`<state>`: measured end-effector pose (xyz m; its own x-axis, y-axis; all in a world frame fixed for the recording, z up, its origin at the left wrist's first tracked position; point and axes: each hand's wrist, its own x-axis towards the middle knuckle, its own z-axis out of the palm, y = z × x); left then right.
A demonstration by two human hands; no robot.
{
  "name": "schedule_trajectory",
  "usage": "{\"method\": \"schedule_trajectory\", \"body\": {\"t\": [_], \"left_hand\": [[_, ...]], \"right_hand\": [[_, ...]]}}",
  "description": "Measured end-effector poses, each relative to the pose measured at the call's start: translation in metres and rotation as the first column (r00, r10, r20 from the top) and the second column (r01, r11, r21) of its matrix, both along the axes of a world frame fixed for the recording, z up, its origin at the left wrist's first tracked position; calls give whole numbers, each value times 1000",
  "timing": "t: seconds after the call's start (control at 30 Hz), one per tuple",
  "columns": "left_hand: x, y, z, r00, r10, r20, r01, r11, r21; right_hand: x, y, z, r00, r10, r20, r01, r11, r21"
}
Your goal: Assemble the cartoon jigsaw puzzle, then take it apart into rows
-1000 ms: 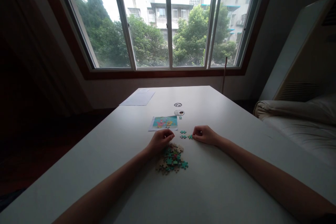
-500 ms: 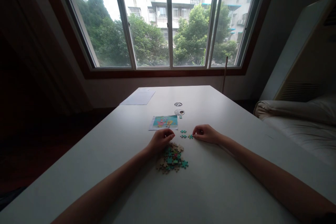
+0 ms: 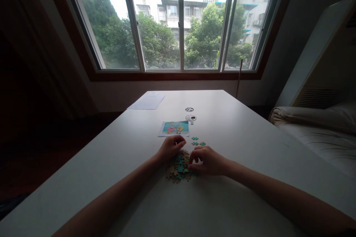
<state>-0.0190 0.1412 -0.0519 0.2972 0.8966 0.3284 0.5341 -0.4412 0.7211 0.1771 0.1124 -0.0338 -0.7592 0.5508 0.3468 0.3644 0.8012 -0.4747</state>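
Note:
A heap of jigsaw pieces [image 3: 180, 169], some green and some showing bare tan backs, lies on the white table. Over its right side reaches my right hand [image 3: 207, 160], thumb and fingers curved but apart, the tips touching or just above the pieces. My left hand [image 3: 170, 146] rests at the heap's far left edge, its fingers curled in and the tips close to the thumb; whether a piece is between them is hidden. Beyond the hands lie several green pieces [image 3: 195, 143] set out in a small group. A printed cartoon picture [image 3: 175, 127] lies just behind my left hand.
Farther back on the table [image 3: 133, 144] are two round black-and-white designs [image 3: 190, 118] with a single piece [image 3: 191, 123] beside them. White paper [image 3: 147, 101] lies at the far left corner. A pale sofa [image 3: 314, 129] stands to the right, and a window is ahead.
My right hand has left the yellow-green piece at the right end of the small group and moved down and left to the heap. My left hand has hardly moved.

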Motion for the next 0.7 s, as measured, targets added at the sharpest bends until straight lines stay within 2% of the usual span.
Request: {"method": "schedule_trajectory", "body": {"t": [0.17, 0.37, 0.47, 0.6, 0.7], "left_hand": [[-1, -3, 5, 993, -94, -71, 93, 995, -20], [-7, -6, 17, 948, -284, -145, 274, 958, -82], [-4, -10, 22, 923, -348, -166, 336, 937, -99], [6, -19, 22, 898, -402, -181, 389, 915, -103], [14, -27, 22, 887, -424, -184, 412, 905, -103]], "right_hand": [[-1, -2, -5, 1000, -1, 3, 1, 999, -52], [4, 7, 0, 994, 33, -101, -59, 961, -271], [14, 25, 2, 975, -71, -211, -4, 942, -336], [30, 55, 0, 871, -263, -414, 28, 870, -492], [41, 71, -5, 823, -350, -447, 76, 848, -524]]}}
